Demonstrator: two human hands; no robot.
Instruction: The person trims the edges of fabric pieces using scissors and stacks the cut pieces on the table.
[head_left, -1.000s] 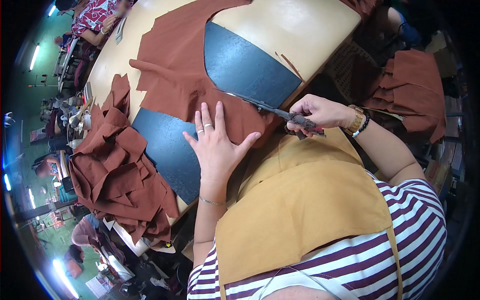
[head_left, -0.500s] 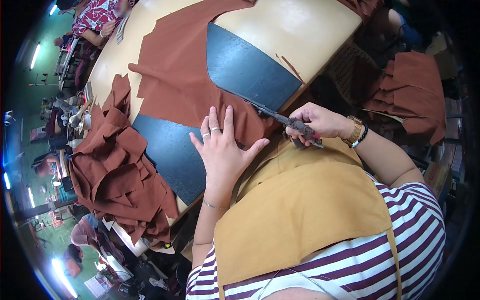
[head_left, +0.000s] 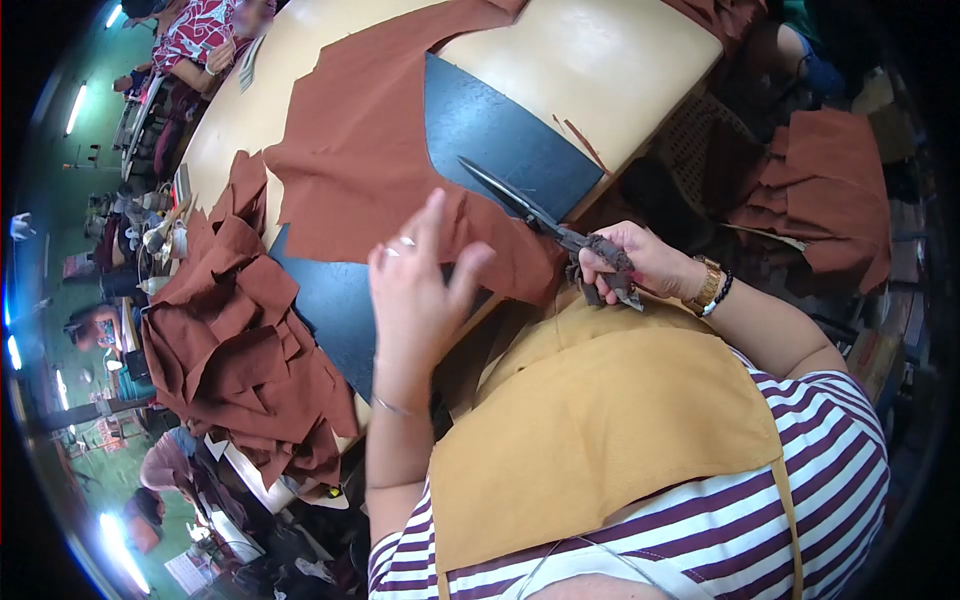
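My right hand (head_left: 645, 262) grips a pair of large fabric scissors (head_left: 510, 192) by cloth-wrapped handles. The blades point up and left, over the dark blue-black board (head_left: 530, 135) and the edge of a rust-brown cloth piece (head_left: 350, 140). That cloth lies spread across the table and board, its near end reaching the table edge by my apron. Above the cloth's near part is my left hand (head_left: 415, 275), raised, holding nothing, with fingers apart and somewhat blurred. Whether any fingertip touches the cloth I cannot tell.
A heap of rust-brown cloth pieces (head_left: 230, 330) lies at the table's left edge. More cut pieces (head_left: 820, 200) hang on the right. Thin scraps (head_left: 585, 145) rest near the board's corner. Another person (head_left: 205, 40) sits at the far left of the pale tabletop (head_left: 600, 50).
My left hand has lifted from the cloth, moving left. The scissors have swung clear of the cloth's curved edge, so more of the blades shows. The cloth has shifted slightly right.
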